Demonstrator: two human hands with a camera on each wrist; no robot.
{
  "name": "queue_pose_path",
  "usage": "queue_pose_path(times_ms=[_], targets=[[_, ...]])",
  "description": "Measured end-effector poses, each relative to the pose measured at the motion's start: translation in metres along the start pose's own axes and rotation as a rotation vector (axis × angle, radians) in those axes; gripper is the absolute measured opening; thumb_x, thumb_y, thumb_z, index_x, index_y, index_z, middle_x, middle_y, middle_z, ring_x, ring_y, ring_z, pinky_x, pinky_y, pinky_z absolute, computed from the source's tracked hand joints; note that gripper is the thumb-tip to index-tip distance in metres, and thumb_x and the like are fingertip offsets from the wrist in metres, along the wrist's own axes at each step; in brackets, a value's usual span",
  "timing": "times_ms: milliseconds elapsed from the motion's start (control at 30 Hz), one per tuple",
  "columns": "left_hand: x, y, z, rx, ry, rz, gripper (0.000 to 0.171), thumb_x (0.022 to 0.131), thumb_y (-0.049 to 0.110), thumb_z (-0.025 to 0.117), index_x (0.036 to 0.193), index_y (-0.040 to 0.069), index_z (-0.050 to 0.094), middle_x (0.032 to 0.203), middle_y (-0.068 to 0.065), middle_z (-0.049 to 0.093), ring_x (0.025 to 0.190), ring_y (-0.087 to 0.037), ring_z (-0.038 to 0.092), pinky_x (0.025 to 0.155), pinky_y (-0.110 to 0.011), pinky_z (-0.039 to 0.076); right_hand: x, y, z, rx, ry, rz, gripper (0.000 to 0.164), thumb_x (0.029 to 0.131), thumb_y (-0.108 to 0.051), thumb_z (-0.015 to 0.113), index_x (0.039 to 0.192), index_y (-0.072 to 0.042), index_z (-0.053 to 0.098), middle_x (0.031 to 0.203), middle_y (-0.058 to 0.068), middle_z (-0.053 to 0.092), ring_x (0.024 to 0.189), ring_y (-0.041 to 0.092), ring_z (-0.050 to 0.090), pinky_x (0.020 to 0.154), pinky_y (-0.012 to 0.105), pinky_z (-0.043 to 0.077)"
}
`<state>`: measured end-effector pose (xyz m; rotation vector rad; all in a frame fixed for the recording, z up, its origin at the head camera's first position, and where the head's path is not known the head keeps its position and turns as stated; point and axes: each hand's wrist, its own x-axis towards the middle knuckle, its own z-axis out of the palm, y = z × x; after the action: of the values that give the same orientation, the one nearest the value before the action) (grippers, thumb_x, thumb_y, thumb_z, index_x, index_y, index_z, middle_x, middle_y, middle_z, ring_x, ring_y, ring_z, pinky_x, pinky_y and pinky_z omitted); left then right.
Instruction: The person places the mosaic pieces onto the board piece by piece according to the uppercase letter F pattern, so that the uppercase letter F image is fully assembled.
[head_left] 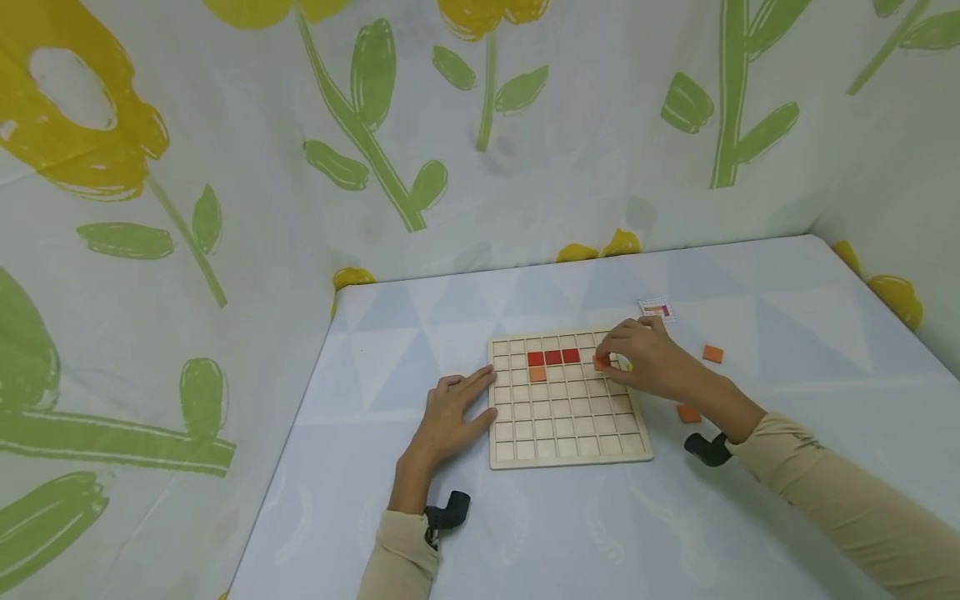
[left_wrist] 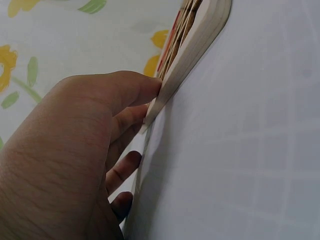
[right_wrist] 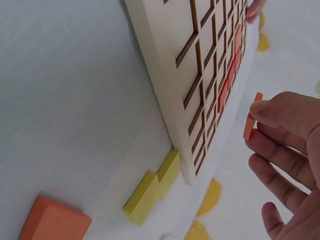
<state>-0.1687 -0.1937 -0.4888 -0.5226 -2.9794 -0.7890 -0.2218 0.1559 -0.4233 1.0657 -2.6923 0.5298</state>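
A wooden grid board (head_left: 566, 429) lies on the table. Three red tiles (head_left: 552, 357) sit side by side in an upper row, with one orange tile (head_left: 537, 374) below the leftmost. At the board's left edge is my left hand (head_left: 446, 423), thumb and fingertips touching the rim; the left wrist view shows the thumb (left_wrist: 132, 90) against it. My right hand (head_left: 647, 358) pinches another orange tile (right_wrist: 253, 117) between thumb and fingers, above the board's upper right part. In the right wrist view that tile is tilted and apart from the board.
Yellow tiles (right_wrist: 145, 195) lie by the board's edge, mostly hidden by my right hand in the head view. Loose orange tiles (head_left: 713, 354) lie to the right, one near my right wrist (head_left: 688, 414). A small patterned card (head_left: 656, 310) lies behind my right hand.
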Motion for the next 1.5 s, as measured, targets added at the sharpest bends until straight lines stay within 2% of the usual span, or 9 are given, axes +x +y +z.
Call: queue_pose_path(times_ms=[300, 733, 1100, 1500], targets=[[0.000, 0.004, -0.003, 0.001, -0.006, -0.001, 0.060, 0.096, 0.046, 0.056, 0.152, 0.030, 0.045, 0.156, 0.019, 0.036, 0.134, -0.025, 0.037, 0.102, -0.049, 0.029, 0.006, -0.011, 0.005, 0.026, -0.004, -0.038, 0.014, 0.079, -0.014, 0.084, 0.090, -0.014, 0.075, 0.097, -0.001, 0.071, 0.099, 0.023, 0.061, 0.090, 0.052, 0.035], [-0.002, 0.004, -0.005, -0.006, -0.019, -0.008, 0.060, 0.095, 0.044, 0.057, 0.152, 0.029, 0.045, 0.157, 0.018, 0.037, 0.134, -0.026, 0.037, 0.102, -0.048, 0.030, 0.020, -0.028, 0.016, 0.055, -0.011, -0.069, 0.011, 0.081, -0.014, 0.083, 0.087, -0.018, 0.075, 0.096, -0.004, 0.070, 0.099, 0.020, 0.060, 0.094, 0.052, 0.035], [-0.002, 0.002, -0.003, -0.006, -0.017, -0.014, 0.060, 0.096, 0.045, 0.056, 0.153, 0.030, 0.044, 0.157, 0.019, 0.036, 0.134, -0.026, 0.036, 0.105, -0.049, 0.028, 0.028, -0.041, 0.023, 0.067, -0.014, -0.121, 0.013, 0.079, -0.011, 0.084, 0.085, -0.016, 0.074, 0.095, -0.002, 0.070, 0.098, 0.021, 0.061, 0.093, 0.054, 0.035], [0.000, 0.003, -0.003, 0.002, -0.014, 0.001, 0.060, 0.096, 0.045, 0.056, 0.153, 0.029, 0.045, 0.157, 0.018, 0.036, 0.134, -0.025, 0.036, 0.102, -0.049, 0.030, 0.035, -0.050, 0.028, 0.054, -0.048, -0.115, 0.011, 0.082, -0.015, 0.083, 0.089, -0.018, 0.075, 0.096, -0.004, 0.070, 0.099, 0.019, 0.061, 0.092, 0.050, 0.035]])
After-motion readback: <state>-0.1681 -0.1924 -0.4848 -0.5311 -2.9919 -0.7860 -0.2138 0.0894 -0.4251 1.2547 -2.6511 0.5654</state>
